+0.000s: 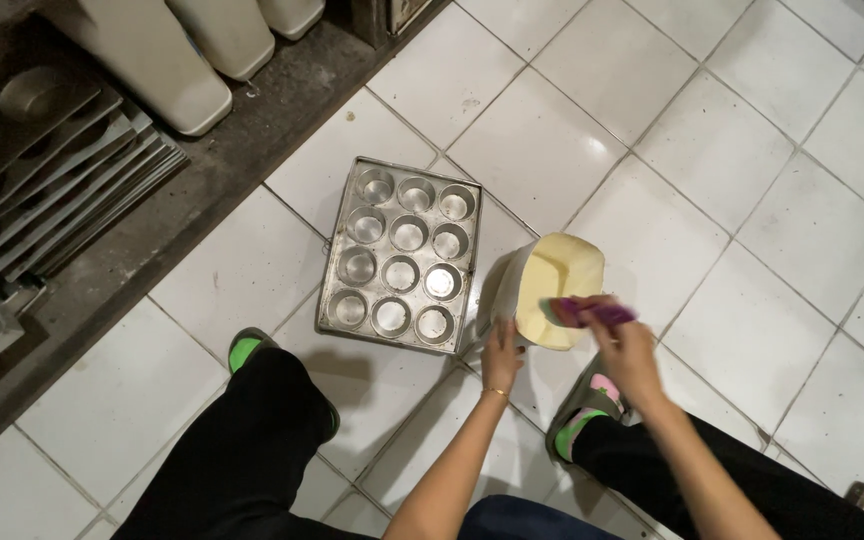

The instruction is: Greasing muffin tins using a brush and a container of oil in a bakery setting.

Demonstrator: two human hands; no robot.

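The left hand [501,352] grips the near rim of a tilted white tub [542,290], its fingers curled over the edge and clamped on the wall. The tub leans on the tiled floor [752,330], its mouth facing up toward the camera, and it is filled with pale yellow batter [560,285]. The right hand [624,345] is closed around a purple handle [597,314], fingers wrapped tight on it; the handle lies across the tub's right rim, and its far end reaches in over the batter, just beyond the fingertips. What kind of tool it is cannot be told from here.

Left of the left fingers, just beside the tub, a metal muffin tray [402,254] lies flat on the floor, with twelve round cups in three columns of four. All the cups look bare and shiny.

Below the hands, the person's legs in black trousers [252,450] are spread to either side, with a green sock [244,350] at the left foot, near the tray's near corner, and a pink-and-green sock [592,400] under the right wrist.

Far from the fingers, at the upper left, a stack of more trays [62,170] rests on a dark ledge, next to large white jugs [172,60].
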